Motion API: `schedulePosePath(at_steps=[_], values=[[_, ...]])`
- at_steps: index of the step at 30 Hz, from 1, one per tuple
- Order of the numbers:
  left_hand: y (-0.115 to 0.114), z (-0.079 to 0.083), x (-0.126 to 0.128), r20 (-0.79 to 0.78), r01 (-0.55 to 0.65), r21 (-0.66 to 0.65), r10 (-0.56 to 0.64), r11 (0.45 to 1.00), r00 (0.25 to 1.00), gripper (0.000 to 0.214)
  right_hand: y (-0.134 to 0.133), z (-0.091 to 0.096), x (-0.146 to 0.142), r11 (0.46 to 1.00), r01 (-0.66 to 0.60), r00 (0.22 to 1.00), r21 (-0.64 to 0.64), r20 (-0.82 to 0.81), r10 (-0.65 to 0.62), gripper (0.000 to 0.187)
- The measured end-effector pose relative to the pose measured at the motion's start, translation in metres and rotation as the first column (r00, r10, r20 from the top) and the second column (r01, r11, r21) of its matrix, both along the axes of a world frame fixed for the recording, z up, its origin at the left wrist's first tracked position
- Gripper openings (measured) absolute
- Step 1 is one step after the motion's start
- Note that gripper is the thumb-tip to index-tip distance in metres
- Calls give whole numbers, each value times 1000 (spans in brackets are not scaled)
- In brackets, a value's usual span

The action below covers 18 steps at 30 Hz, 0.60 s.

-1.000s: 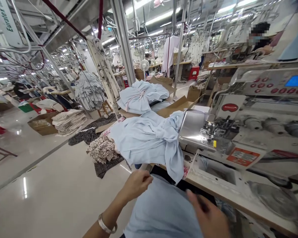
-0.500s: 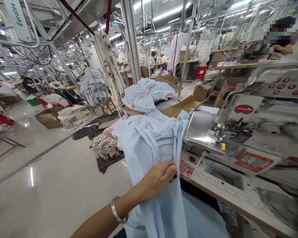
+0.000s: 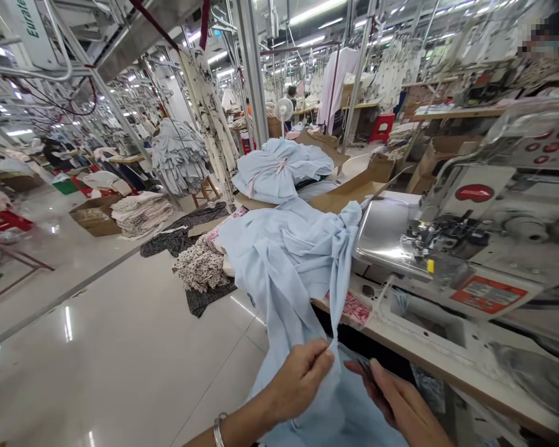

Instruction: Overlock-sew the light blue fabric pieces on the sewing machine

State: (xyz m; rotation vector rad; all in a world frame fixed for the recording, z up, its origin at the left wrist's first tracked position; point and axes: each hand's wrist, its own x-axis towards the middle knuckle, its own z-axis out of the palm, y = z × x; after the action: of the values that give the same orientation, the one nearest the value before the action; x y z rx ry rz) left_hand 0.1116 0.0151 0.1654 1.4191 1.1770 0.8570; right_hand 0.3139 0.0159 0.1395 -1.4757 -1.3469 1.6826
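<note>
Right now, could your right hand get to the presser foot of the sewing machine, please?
Probably yes: only open tabletop lies between the right hand and the presser foot; the blue fabric hangs further left.

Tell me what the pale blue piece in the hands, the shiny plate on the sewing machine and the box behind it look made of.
The pale blue piece, pinched in the left hand, looks like thin woven cloth with a matte finish, since it hangs in soft folds. The shiny plate is polished metal, probably steel, as it mirrors the lights. The box is dull brown cardboard with bent flaps.
</note>
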Motion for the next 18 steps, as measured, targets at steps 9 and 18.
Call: schedulePosePath(at_steps=[9,18], values=[[-7,11,-3,16,135,-28,-134,990,991,34,28,2,-28,993,-121,972,-8,-204,117,63],[-6,12,1,-2,123,35,-123,992,992,29,21,2,-25,996,68,972,57,-230,-53,45]])
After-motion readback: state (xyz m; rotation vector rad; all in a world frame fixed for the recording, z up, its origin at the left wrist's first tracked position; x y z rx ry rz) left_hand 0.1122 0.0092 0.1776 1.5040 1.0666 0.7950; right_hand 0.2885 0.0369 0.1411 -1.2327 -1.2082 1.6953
